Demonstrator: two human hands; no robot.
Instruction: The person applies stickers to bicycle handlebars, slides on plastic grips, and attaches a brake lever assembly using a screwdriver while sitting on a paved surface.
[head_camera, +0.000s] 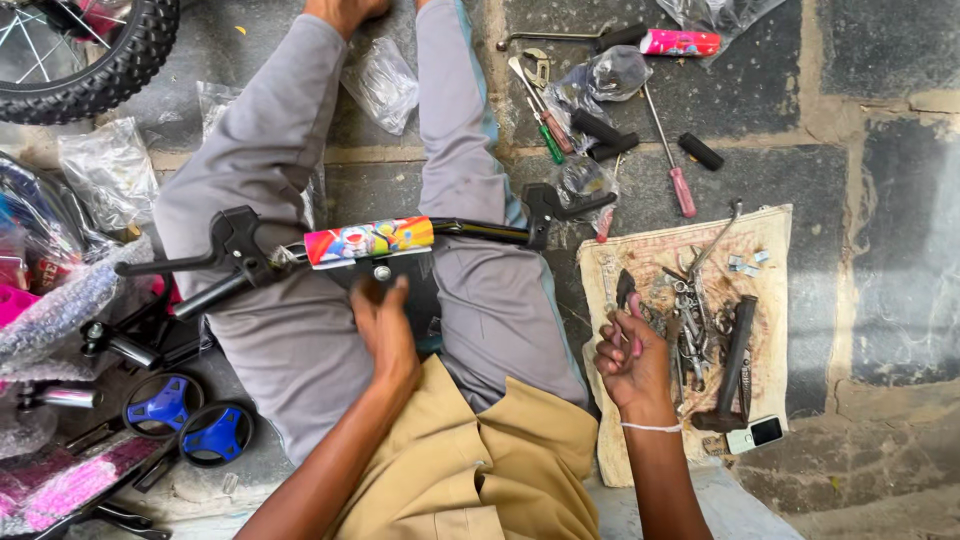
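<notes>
**Handlebar on lap, right hand at tool cloth**

The person sits on the stone floor (880, 100) with both legs extended toward 12 o'clock. A black bicycle handlebar (470, 229) lies across the thighs, running from 9 o'clock to 3 o'clock. A multicoloured padded sleeve (368, 241) covers its centre. 1 brake lever (160, 265) sits at the left end and 1 brake lever (575, 206) at the right end.

The left hand (385, 335) rests just below the sleeve, at 6 o'clock from it. Its fingers (372, 300) touch the clamp area under the bar; whether they grip anything cannot be told.

The right hand (630, 360) is curled loosely over the left edge of a tool cloth (770, 300), with a small dark tool (625, 287) at its fingertips; a firm grasp cannot be confirmed.

On the cloth lie spanners (690, 325) and a hammer (732, 365). At 12 o'clock from the cloth lie 2 red-handled screwdrivers (672, 160) and black grips (603, 135). At 9 o'clock from the left hand sit 2 blue training wheels (190, 420); a tyre (100, 70) is at 10 o'clock.
</notes>
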